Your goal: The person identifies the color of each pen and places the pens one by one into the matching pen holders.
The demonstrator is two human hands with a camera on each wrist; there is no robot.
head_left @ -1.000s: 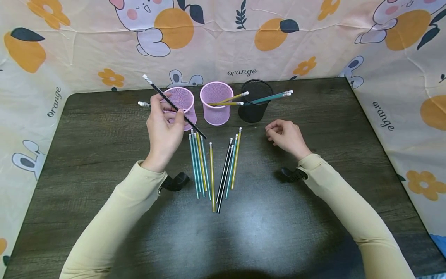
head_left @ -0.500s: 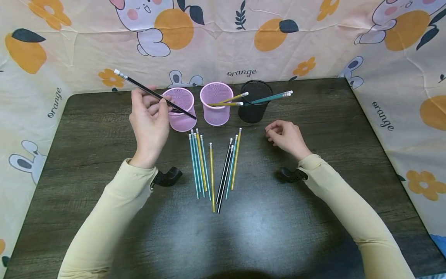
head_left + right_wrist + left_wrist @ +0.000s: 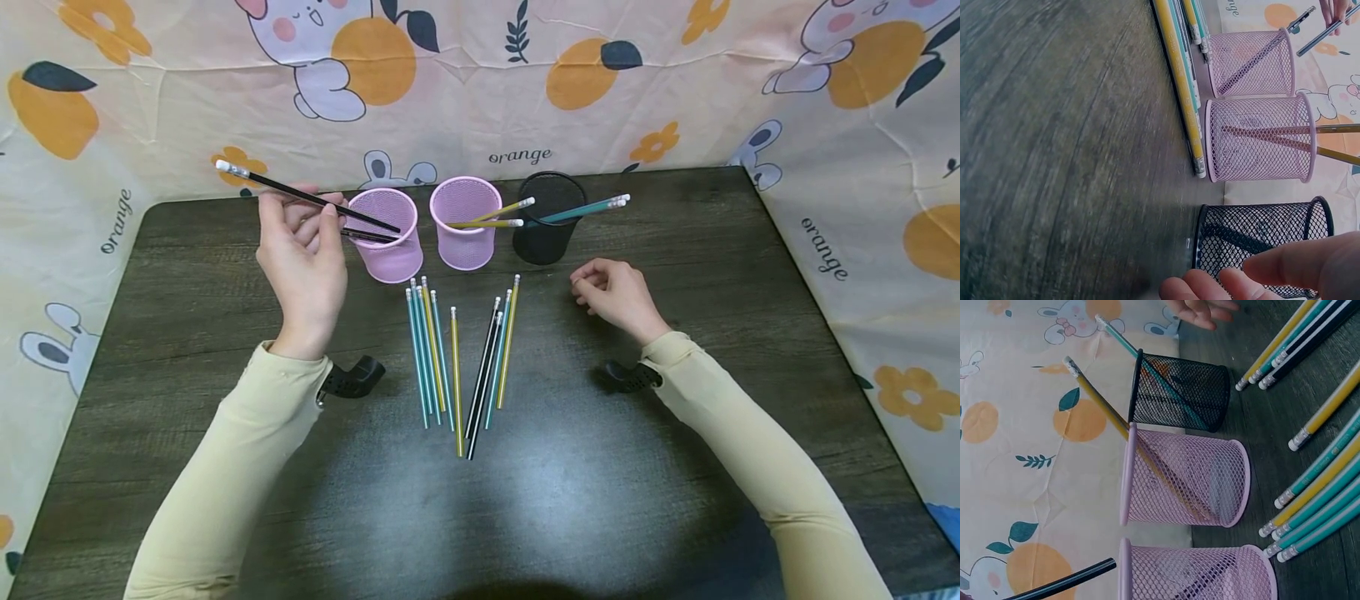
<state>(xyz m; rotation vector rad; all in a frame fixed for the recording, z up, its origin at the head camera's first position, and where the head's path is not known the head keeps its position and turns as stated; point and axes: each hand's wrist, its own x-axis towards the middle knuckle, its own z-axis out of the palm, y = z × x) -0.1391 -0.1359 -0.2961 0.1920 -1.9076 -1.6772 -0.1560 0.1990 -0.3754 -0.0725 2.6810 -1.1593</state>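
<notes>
My left hand [image 3: 303, 275] pinches a black pencil [image 3: 285, 190] with a white eraser, thumb against fingers. The pencil slants, its eraser end up at the left. Its unsharpened lower end is just above the mouth of the left pink mesh cup [image 3: 393, 262], apart from the rim in the right wrist view. Another black pencil [image 3: 1254, 62] leans inside that cup. My right hand [image 3: 618, 296] rests on the table with loosely curled fingers, holding nothing, in front of and right of the black mesh cup [image 3: 543, 243].
The middle pink cup [image 3: 465, 252] contains yellow pencils [image 3: 491, 222]. Teal pencils [image 3: 588, 208] lean out of the black cup. Two groups of loose teal, yellow and black pencils [image 3: 457, 383] lie on the dark wooden table [image 3: 570, 500]. A printed cloth [image 3: 465, 108] hangs behind.
My left hand has moved left, bringing the held pencil's lower end back from over the table to above the left pink cup. The right hand stays in place.
</notes>
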